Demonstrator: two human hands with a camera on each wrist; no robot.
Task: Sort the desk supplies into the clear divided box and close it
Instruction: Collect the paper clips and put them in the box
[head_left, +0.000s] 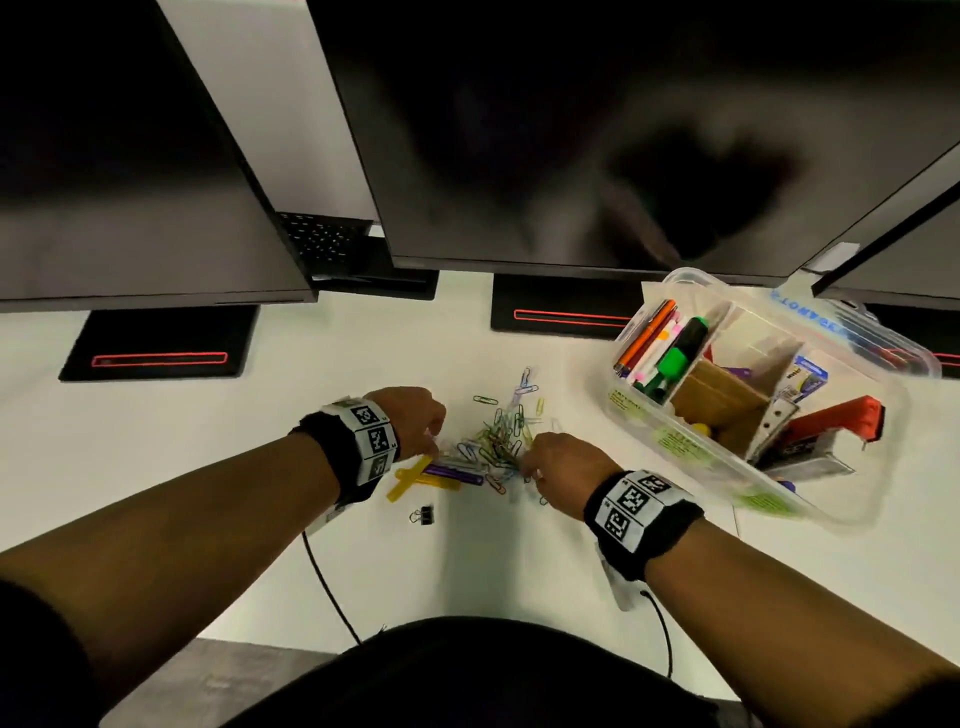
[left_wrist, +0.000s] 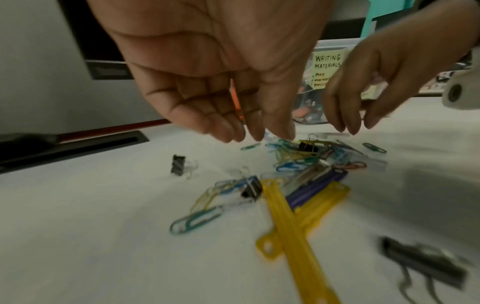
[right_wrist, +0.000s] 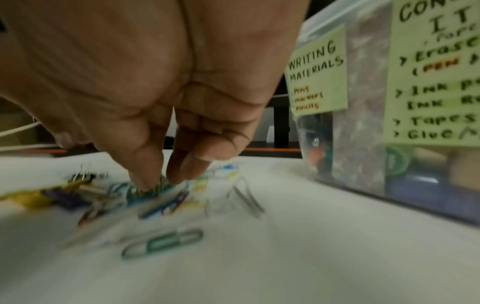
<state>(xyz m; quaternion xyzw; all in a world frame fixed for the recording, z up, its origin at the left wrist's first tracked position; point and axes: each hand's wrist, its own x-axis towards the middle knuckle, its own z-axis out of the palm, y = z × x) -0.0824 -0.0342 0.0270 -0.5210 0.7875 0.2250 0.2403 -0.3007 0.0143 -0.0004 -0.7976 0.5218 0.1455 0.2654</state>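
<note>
A pile of coloured paper clips (head_left: 501, 436) lies mid-desk, mixed with yellow fastener strips (head_left: 410, 478), a purple strip (head_left: 452, 472) and black binder clips (left_wrist: 252, 189). My left hand (head_left: 434, 441) points its bunched fingers (left_wrist: 249, 131) down at the pile's left side; a thin orange clip (left_wrist: 236, 100) shows between fingers and thumb. My right hand (head_left: 527, 467) is at the pile's right side, and its thumb and fingertip (right_wrist: 145, 181) pinch green clips (right_wrist: 161, 186). The clear divided box (head_left: 810, 488) stands open to the right, holding pens, markers and a stapler.
Three dark monitors (head_left: 519, 130) overhang the back of the desk on black bases (head_left: 161, 348). One binder clip (head_left: 423, 514) lies alone near the front. Cables (head_left: 327, 587) run from my wrists over the front edge. Green labels (right_wrist: 317, 72) cover the box wall.
</note>
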